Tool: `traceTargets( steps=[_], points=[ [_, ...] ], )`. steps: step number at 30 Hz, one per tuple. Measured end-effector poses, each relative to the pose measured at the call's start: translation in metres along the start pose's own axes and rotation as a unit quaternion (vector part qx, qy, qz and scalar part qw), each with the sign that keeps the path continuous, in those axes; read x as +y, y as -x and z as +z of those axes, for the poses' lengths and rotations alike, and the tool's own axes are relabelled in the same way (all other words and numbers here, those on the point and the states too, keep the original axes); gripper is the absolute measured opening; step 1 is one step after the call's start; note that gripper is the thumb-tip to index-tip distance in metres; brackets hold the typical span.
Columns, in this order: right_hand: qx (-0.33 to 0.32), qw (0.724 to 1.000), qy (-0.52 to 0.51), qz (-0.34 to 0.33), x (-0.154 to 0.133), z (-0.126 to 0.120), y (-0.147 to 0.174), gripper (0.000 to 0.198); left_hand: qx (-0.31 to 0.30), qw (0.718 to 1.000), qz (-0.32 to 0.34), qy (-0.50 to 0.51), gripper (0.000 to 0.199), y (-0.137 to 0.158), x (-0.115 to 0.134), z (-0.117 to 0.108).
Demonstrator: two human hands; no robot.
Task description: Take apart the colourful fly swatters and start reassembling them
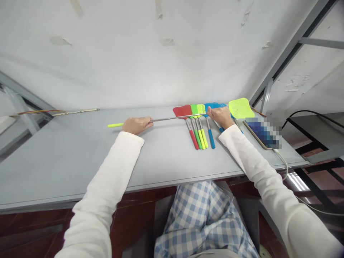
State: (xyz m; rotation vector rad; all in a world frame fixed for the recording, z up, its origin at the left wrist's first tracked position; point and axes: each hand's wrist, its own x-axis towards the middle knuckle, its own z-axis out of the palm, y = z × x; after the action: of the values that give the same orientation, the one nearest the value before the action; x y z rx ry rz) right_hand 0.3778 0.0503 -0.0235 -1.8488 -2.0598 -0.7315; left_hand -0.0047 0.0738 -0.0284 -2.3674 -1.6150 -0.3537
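While the left hand (136, 125) grips the swatter (168, 118) at its handle (115, 125) and the right hand (220, 115) clasps its rod (185, 116) farther along, it spans between them above the table (80, 154): probably light, bendable mid-rod, best held at both ends.

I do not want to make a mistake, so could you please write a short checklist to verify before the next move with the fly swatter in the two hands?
1. Left hand closed at the inner end of the yellow-green handle: ok.
2. Right hand closed at the other end of the metal rod, near the yellow-green paddle: ok.
3. Metal rod straight: ok, no bend shows.
4. Metal rod drawn out to its full length: cannot tell.
5. Metal rod not touching the red paddle: cannot tell; it crosses over it in this view.
6. Phone apart from the right hand: ok, it lies farther right.
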Motion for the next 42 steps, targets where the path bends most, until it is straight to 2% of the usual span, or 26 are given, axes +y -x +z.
traceTargets(
  steps=[9, 15, 20, 27, 31, 35, 42],
  points=[
    [-0.028, 1.0, 0.008, 0.001, 0.005, 0.002, 0.001, 0.057, -0.005, 1.0, -0.01, 0.006, 0.027, 0.002, -0.01, -0.001],
    [-0.011, 1.0, 0.017, 0.012, 0.014, 0.004, 0.002, 0.058, -0.003, 1.0, -0.014, -0.008, 0.024, 0.006, -0.024, 0.002],
    [-0.016, 1.0, 0.013, 0.008, 0.014, 0.006, 0.004, 0.059, -0.002, 1.0, -0.014, -0.011, 0.023, 0.006, -0.024, 0.003],
    [0.011, 0.999, -0.028, 0.035, 0.021, 0.004, 0.003, 0.058, -0.043, 0.995, -0.093, -0.018, 0.023, 0.005, -0.032, -0.004],
    [0.024, 0.999, -0.033, 0.008, 0.021, 0.002, 0.0, 0.053, -0.008, 0.992, -0.123, -0.016, 0.021, 0.007, -0.041, 0.002],
    [0.031, 0.999, -0.03, 0.01, 0.024, 0.003, -0.001, 0.048, 0.035, 0.989, -0.142, 0.008, 0.03, 0.009, -0.044, 0.007],
    [0.091, 0.995, -0.024, -0.027, 0.026, 0.002, 0.001, 0.048, 0.063, 0.986, -0.154, 0.006, 0.037, 0.011, -0.043, 0.006]
  ],
)
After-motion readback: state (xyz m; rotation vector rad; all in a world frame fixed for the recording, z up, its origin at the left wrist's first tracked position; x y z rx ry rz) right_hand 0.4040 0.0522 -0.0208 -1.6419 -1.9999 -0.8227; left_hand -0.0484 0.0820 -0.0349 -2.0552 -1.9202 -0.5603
